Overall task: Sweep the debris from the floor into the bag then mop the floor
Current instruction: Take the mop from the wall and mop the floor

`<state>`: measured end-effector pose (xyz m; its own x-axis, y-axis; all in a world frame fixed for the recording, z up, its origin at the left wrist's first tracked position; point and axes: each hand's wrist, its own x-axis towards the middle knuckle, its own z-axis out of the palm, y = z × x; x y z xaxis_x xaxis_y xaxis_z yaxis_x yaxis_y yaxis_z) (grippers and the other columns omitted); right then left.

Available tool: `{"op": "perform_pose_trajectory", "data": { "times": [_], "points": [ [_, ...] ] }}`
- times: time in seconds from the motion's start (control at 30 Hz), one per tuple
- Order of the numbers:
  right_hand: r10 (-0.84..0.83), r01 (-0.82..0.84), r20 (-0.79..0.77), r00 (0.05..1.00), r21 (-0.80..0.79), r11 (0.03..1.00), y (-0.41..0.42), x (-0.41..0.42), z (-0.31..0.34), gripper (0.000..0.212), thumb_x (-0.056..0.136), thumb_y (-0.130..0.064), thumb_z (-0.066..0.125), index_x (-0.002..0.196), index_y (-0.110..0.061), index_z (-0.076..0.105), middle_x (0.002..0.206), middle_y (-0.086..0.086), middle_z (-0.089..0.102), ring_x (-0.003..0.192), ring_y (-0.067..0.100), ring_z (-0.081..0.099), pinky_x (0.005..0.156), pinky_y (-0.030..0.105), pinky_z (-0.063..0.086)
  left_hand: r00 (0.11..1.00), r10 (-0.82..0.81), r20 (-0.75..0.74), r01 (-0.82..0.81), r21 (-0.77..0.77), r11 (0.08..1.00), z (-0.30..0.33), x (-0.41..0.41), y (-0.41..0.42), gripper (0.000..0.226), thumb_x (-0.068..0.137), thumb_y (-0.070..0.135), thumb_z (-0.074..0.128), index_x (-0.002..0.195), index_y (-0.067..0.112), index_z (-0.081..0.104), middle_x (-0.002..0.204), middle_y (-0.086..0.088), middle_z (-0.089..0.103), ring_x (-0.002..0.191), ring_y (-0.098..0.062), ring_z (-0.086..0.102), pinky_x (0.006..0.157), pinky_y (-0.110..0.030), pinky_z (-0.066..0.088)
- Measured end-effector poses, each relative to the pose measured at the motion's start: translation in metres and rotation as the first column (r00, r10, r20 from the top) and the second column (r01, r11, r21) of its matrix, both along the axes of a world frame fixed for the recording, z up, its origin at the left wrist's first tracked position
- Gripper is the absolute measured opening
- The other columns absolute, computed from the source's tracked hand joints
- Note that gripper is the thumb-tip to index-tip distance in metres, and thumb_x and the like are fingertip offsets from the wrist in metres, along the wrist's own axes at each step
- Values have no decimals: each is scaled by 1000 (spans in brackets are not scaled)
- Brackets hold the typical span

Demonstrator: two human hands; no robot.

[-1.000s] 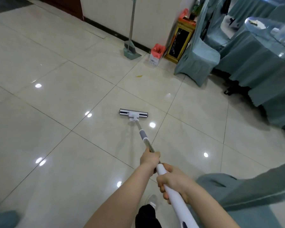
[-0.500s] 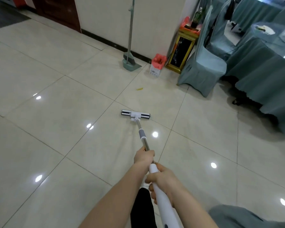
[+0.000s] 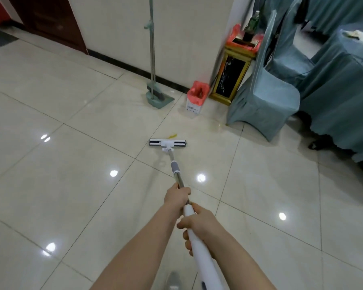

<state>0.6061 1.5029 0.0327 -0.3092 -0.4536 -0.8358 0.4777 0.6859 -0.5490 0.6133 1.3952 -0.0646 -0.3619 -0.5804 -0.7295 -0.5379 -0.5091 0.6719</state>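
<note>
In the head view, both hands hold the mop (image 3: 177,174) by its handle. The left hand (image 3: 177,196) is curled around the metal part of the pole, and the right hand (image 3: 199,223) is wrapped around the white grip just behind it. The flat mop head (image 3: 167,142) lies on the floor (image 3: 71,185), and a small yellow scrap (image 3: 172,135) lies just beyond the mop head, nearly touching it. Further beyond the mop head, the broom and dustpan (image 3: 155,97) stand against the wall, and the box lined with a red bag (image 3: 198,96) stands to their right.

I think the risk is that the mop head pushes or smears this scrap over the wet tiles, because it was not swept into the bag first. The chair cover (image 3: 262,101) near the bag could also be caught.

Compared with one second ago, the mop head is much nearer to the scrap, and the wall looks closer.
</note>
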Motion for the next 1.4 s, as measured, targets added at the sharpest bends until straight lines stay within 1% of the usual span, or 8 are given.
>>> {"op": "perform_pose_trajectory", "data": {
  "times": [0.17,0.43,0.67,0.8,0.93,1.07,1.2,1.4],
  "points": [
    [-9,9,17,1000,15,1000,-72,-51,2,36,84,4,52,106,-24,58,65,10,51,36,17,44,40,20,41,999,15,-29,-14,37,999,-7,-52,-71,10,83,9,54,91,12,60,80,-7,57,67,-20,51,61,-30,46],
    [-76,76,33,997,-6,997,-209,-93,-16,43,82,5,52,110,-28,57,69,10,49,37,18,45,40,22,43,998,-64,-18,64,1,998,-27,-99,-208,26,83,13,55,107,21,60,82,-5,59,69,-19,54,59,-27,44],
    [-27,28,-37,999,29,999,-278,-90,-31,47,78,7,49,115,-22,53,76,10,52,46,21,49,41,25,47,990,-141,1,141,-9,990,-34,-97,-277,13,81,8,54,91,16,58,75,-6,51,64,-21,47,58,-29,42],
    [78,-74,-62,995,64,995,-251,-68,-26,51,78,7,50,119,-23,50,79,9,54,46,20,51,43,27,49,981,-192,-6,193,10,981,-33,-70,-250,15,81,11,53,94,20,56,76,-4,53,66,-20,50,58,-29,43],
    [203,-193,-70,977,127,973,-203,-31,-21,48,81,5,51,118,-25,47,78,11,52,43,19,50,42,26,49,983,-184,8,184,34,982,-34,-25,-200,33,83,15,54,114,23,56,86,-5,58,69,-19,56,51,-25,43],
    [302,-288,-91,949,140,947,-133,24,-18,46,83,4,51,119,-23,46,75,12,53,45,19,51,42,26,50,982,-184,31,184,-1,983,-32,38,-129,37,82,16,53,119,12,54,85,-5,57,67,-18,54,48,-24,41],
    [415,-400,-92,905,146,905,-39,82,-9,46,85,1,51,125,-21,43,77,13,57,49,21,55,46,28,52,990,-129,58,129,15,992,-27,105,-35,41,82,18,52,123,15,52,98,-8,61,73,-19,58,46,-23,43],
    [504,-493,-40,863,154,856,75,135,24,72,85,2,55,142,-39,35,76,15,58,44,17,56,44,26,52,999,-3,-35,8,164,986,-16,176,85,65,69,17,51,133,13,41,79,-10,51,53,-20,49,41,-21,40]
  ]
}}
